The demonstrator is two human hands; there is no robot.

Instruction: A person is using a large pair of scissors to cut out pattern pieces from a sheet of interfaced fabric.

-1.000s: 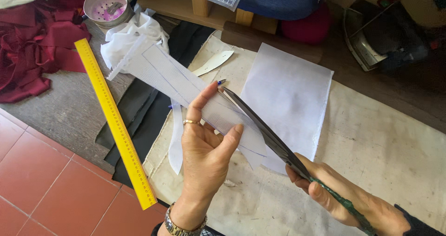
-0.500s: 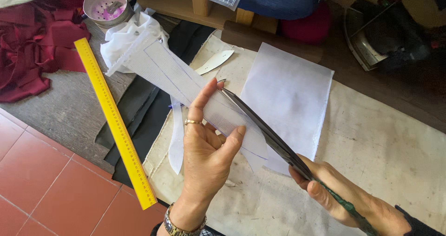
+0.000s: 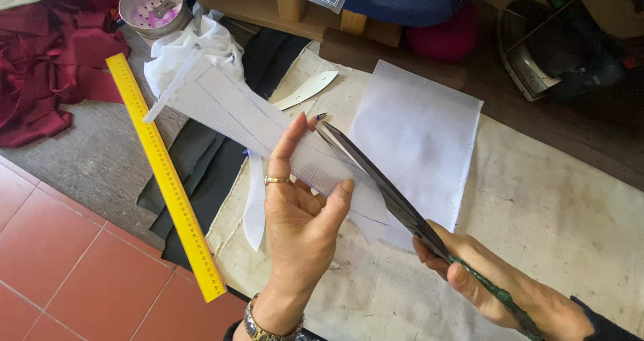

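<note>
The left hand pinches a long white mesh interfacing strip with pencilled lines, held above the cream cloth-covered table. The right hand grips long dark-bladed scissors, fingers closed round the handles. The blades lie along the strip's right-hand portion, tips near mid-length; the upper-left half appears uncut. The strip's long axis runs upper left to lower right.
</note>
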